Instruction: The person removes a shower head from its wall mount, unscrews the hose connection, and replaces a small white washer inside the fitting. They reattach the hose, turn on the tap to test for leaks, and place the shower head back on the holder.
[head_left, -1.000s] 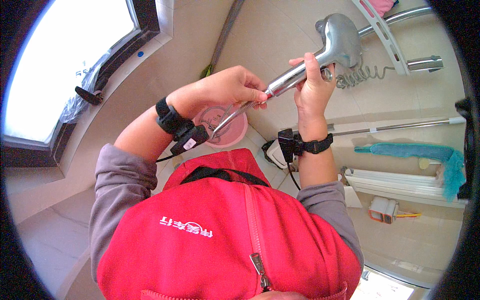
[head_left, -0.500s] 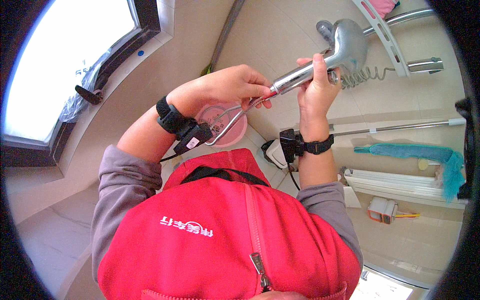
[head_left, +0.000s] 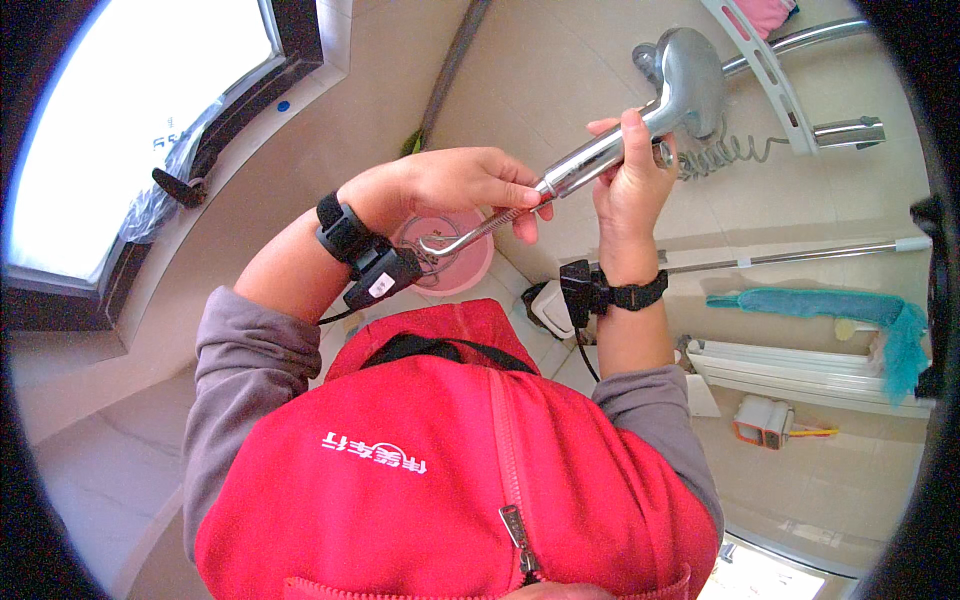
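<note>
A chrome handheld shower head [head_left: 690, 80] is raised in front of me, its handle slanting down to the left. My right hand [head_left: 636, 185] is closed round the handle, thumb along its near side. At the handle's lower end my left hand [head_left: 480, 185] pinches the joint where the metal shower hose [head_left: 465, 243] meets it. Part of the joint is hidden by my left thumb and fingers. From there the hose drops and bends over a pink basin [head_left: 478, 275] below.
A window with a dark frame [head_left: 285, 75] is at left. At upper right, a white rack [head_left: 765, 75] and a chrome bar [head_left: 805, 36] are near the wall, with a grey coil [head_left: 725, 155] below. Further right are a metal pole [head_left: 800, 258] and a teal duster [head_left: 830, 303].
The shower head has shifted slightly left. The fingers of my left hand have moved at the joint, and the hose now bends differently over the basin.
</note>
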